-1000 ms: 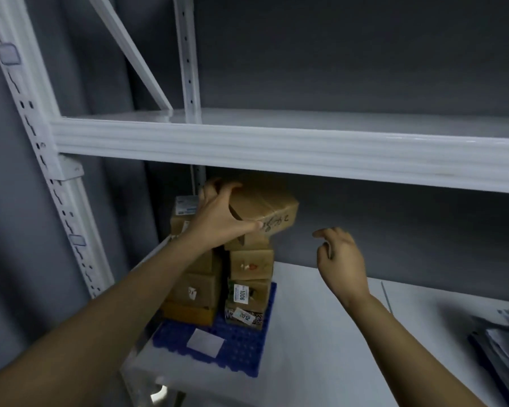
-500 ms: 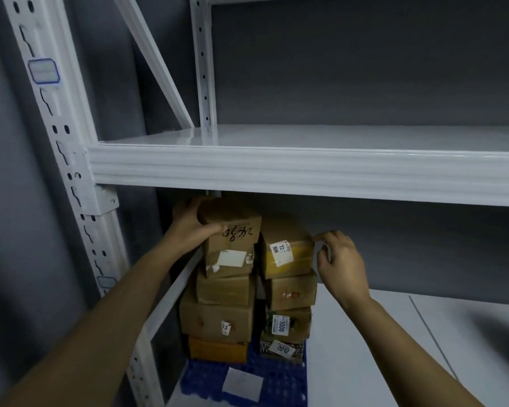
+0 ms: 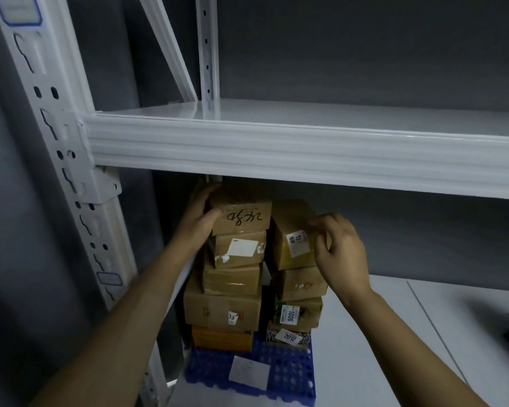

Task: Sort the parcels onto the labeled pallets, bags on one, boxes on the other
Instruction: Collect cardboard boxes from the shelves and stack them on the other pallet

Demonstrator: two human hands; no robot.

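- Head view: I see two stacks of cardboard boxes point(image 3: 232, 277) side by side on a blue pallet point(image 3: 288, 377), which sits on the lower shelf point(image 3: 379, 333) under a white shelf beam point(image 3: 276, 151).
- The left hand point(image 3: 202, 221) grips the left side of the marked box point(image 3: 241, 214) topping the left stack. Its thumb is on the front face and its fingers curl over the top.
- That box carries black marker handwriting, upside down. I cannot read it for certain.
- The right hand point(image 3: 340, 251) curls its fingers around the right edge of the labelled box point(image 3: 291, 239) topping the right stack. Its white label starts with "72".
- Lower labels on the right read "1006" and "2012", and one on the left shows "03".
- A white sheet point(image 3: 249, 373) lies on the pallet's front. Any text on it is too blurred to read.
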